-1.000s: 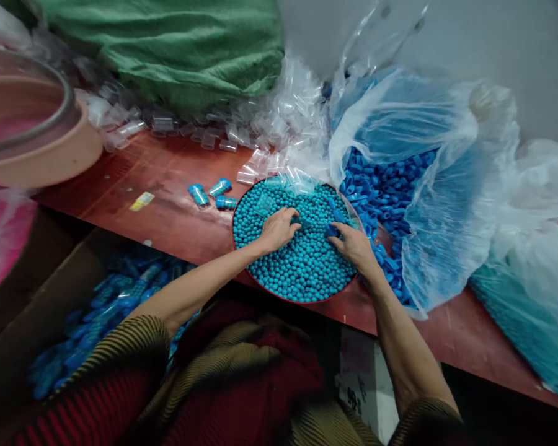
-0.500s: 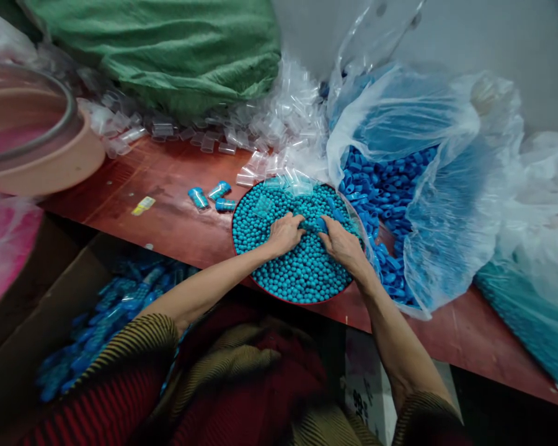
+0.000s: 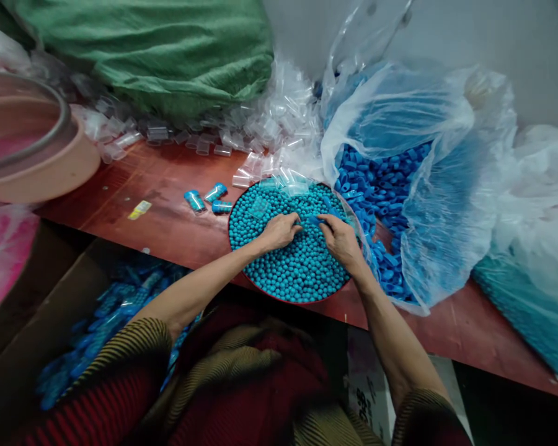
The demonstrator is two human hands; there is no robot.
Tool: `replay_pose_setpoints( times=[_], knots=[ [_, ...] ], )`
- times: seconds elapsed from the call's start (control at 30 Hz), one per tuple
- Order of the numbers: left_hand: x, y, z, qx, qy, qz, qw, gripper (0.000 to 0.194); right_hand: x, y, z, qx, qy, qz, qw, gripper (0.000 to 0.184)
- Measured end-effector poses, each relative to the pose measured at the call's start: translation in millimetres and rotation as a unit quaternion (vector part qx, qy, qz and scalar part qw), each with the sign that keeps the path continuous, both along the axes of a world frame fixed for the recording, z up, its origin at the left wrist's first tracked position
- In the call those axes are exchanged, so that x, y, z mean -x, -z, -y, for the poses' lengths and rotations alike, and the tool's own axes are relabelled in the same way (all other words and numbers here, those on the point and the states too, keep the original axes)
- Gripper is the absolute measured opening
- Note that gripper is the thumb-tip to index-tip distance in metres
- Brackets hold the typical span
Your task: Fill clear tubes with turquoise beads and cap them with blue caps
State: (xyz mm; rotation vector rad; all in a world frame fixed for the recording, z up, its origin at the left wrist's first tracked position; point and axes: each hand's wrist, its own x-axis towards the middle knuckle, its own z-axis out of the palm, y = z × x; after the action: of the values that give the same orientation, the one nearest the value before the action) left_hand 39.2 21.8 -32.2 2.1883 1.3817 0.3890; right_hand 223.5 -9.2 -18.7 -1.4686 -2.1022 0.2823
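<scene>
A round red-rimmed tray (image 3: 307, 303) full of small turquoise beads (image 3: 291, 279) lies under both hands. My left hand (image 3: 281, 231) is closed over the beads, thumb and fingers curled together; what it grips is hidden, though something dark or clear shows at the fingertips. Between the thumb and fingers of my right hand (image 3: 341, 241) is a small blue plastic cap (image 3: 315, 220), just right of my left fingertips. Another blue piece (image 3: 328, 202) and a clear plastic tube (image 3: 260, 207) rest on the beads. Left of the tray lie several bead-filled tubes with blue caps (image 3: 194, 200).
An open plastic bag (image 3: 446, 204) spills blue caps (image 3: 376, 186) at the right. Clear tubes (image 3: 270, 127) are heaped behind the tray below a green sack (image 3: 167, 56). A peach basin (image 3: 37, 179) stands left. Below the red table (image 3: 167, 179), a box holds blue-capped tubes (image 3: 116, 303).
My right hand has come leftward over the beads with the blue cap, closer to my left hand. The left hand shifted right, then slightly back. The view has moved slightly.
</scene>
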Motion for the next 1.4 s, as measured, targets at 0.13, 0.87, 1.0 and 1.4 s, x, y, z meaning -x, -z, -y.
replay_pose_setpoints(
  times=[0.13,0.87,1.0,1.4],
  knots=[
    [4,-3.3,-1,0.027,0.003,0.033,0.999,0.02,12,4.9,-4,0.028,-0.018,-0.074,0.997,0.024],
    [8,-18.8,35,0.161,-0.016,0.386,0.908,0.048,25,-13.5,17,0.163,0.017,-0.287,0.944,0.02],
    [4,-20.1,37,0.126,-0.039,0.391,0.911,0.033,32,-12.8,25,0.11,0.025,-0.25,0.962,0.021],
    [20,-24.7,40,0.175,0.033,0.336,0.925,0.026,14,-14.6,29,0.286,-0.031,-0.361,0.887,0.035]
  ],
)
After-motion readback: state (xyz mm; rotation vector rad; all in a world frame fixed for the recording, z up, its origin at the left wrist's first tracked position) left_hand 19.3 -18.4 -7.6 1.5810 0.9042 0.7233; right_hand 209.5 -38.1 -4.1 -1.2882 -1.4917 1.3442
